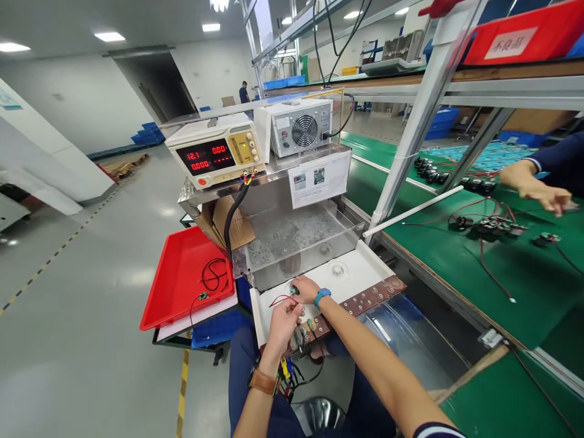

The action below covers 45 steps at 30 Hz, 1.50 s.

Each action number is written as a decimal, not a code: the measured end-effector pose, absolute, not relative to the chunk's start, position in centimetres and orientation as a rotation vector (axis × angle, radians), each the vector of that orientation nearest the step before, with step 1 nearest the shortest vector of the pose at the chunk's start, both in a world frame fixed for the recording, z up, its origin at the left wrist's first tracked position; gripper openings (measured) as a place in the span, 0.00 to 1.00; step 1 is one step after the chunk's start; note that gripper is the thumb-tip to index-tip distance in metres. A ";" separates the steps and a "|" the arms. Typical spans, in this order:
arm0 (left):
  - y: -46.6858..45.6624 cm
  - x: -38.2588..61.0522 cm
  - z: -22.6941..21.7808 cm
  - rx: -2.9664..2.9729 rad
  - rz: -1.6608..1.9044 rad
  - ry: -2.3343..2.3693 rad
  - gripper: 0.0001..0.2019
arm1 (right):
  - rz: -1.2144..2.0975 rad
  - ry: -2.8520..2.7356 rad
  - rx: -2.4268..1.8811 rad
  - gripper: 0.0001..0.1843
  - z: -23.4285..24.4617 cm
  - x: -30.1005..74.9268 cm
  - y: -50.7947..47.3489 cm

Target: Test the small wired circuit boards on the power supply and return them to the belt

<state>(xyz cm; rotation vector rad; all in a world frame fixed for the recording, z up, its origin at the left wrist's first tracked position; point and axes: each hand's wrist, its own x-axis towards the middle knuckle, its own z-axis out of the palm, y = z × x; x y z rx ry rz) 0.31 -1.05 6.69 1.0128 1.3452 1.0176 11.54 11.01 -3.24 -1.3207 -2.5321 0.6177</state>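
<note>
My left hand (283,321) is closed in a pinch on a thin red wire (279,299) over the white tray (360,267). My right hand (305,288), with a blue band on the wrist, is closed on a small dark round component (294,290) at the wire's end. Both hands sit just in front of the clear acrylic box (296,240). A brown strip with metal contacts (365,299) and clips runs along the tray's near edge, right below my hands.
A power supply (214,155) showing red digits and a white fan unit (298,126) stand on the shelf above. A red tray (180,280) with a wired part lies at left. Another person's hand (536,188) works over the green bench (456,261) with several wired parts.
</note>
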 end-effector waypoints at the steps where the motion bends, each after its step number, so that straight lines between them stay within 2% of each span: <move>1: -0.7 0.4 6.1 1.113 1.013 1.385 0.22 | 0.622 -2.526 -1.326 0.16 -3.3 11.5 11.1; 4: -0.2 0.6 4.4 1.288 0.956 1.432 0.20 | 0.629 -2.505 -1.327 0.17 -3.4 11.5 11.1; 14: 0.3 0.5 1.0 1.252 0.798 1.588 0.24 | 0.599 -2.491 -1.321 0.19 -3.4 11.6 11.0; 28: 0.6 0.3 1.0 1.217 0.702 1.455 0.28 | 0.577 -2.519 -1.340 0.16 -2.2 11.5 10.7; 45: 0.3 0.4 1.0 1.252 0.785 1.475 0.28 | 0.599 -2.475 -1.356 0.15 -2.1 10.9 10.3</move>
